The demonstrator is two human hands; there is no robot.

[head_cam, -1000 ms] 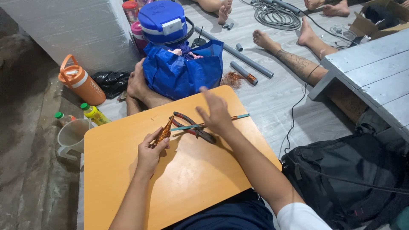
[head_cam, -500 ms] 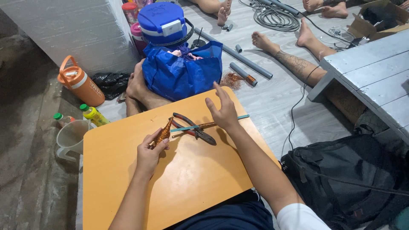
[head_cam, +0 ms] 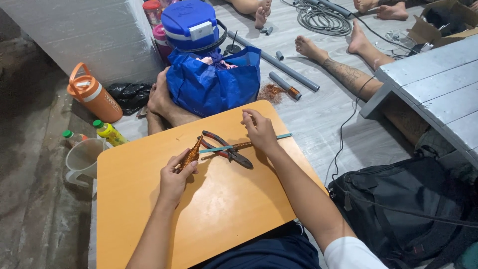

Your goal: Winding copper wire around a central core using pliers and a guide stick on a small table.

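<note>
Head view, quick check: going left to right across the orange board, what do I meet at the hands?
Left hand → twisted copper wire bundle pinched in it → pliers lying on the orange board → right hand.

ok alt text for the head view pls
A person's left hand holds a twisted copper wire bundle on an orange board; the right hand rests by pliers and a thin teal strip.

Coppery-brown wire bundle [head_cam: 191,156], red-handled dark pliers [head_cam: 226,149], teal strip [head_cam: 249,143], orange-tan board [head_cam: 149,209], blue bag [head_cam: 209,84].
</note>
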